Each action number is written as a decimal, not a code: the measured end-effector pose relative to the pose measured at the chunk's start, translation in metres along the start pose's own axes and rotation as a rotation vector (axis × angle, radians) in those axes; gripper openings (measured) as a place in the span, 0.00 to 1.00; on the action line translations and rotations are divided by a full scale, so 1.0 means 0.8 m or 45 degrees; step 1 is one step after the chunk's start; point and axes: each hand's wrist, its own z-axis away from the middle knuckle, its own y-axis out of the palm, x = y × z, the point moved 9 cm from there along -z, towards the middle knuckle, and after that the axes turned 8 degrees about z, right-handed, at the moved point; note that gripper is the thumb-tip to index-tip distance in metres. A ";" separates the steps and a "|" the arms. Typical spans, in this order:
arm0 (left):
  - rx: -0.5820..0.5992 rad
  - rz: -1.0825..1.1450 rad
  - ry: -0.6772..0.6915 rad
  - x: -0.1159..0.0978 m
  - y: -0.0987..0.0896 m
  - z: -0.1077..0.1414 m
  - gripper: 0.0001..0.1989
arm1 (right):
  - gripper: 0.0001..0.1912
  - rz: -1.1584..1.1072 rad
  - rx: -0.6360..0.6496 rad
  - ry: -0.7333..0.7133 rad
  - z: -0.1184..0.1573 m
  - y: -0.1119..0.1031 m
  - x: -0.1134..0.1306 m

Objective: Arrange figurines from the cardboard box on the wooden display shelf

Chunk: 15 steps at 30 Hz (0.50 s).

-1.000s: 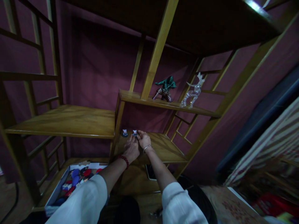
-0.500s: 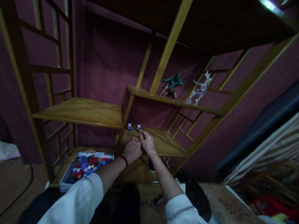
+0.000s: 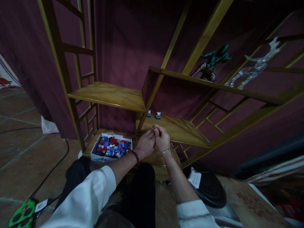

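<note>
At the lower left corner, a green block (image 3: 23,212) with round black parts is seen on the floor, and at the lower right a round black object (image 3: 210,186) is overlapped by a white label (image 3: 195,178). The person's two forearms, in white sleeves (image 3: 85,190), are stretched forward over the dark-clothed knees.

To the left of the hands, an open shallow box (image 3: 101,157) is placed on the bottom board. It is filled with a loose heap of small pieces (image 3: 110,147) in blue, red, purple and black, too jumbled to be told apart singly.

The left hand (image 3: 145,144), with red beads at the wrist, is brought against the right hand (image 3: 162,139), which is ringed by a silver bracelet. The fingers of both are curled and drawn together; whether anything is pinched between them cannot be told.

Beyond the fingertips, and apart from them, two small figurines (image 3: 158,115) are stood upright side by side toward the back of the lower shelf (image 3: 187,130), the left one close by a post. Higher up, a green figure (image 3: 215,60) and a clear deer (image 3: 255,70) are set on the upper shelf (image 3: 182,76).
</note>
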 end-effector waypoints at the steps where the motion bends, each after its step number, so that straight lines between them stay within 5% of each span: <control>1: 0.003 0.001 0.016 0.000 0.000 0.005 0.23 | 0.13 -0.001 -0.014 -0.015 0.005 -0.001 0.005; 15: 0.057 -0.026 0.036 0.016 0.015 0.072 0.30 | 0.14 -0.129 -0.153 -0.068 0.067 0.002 0.055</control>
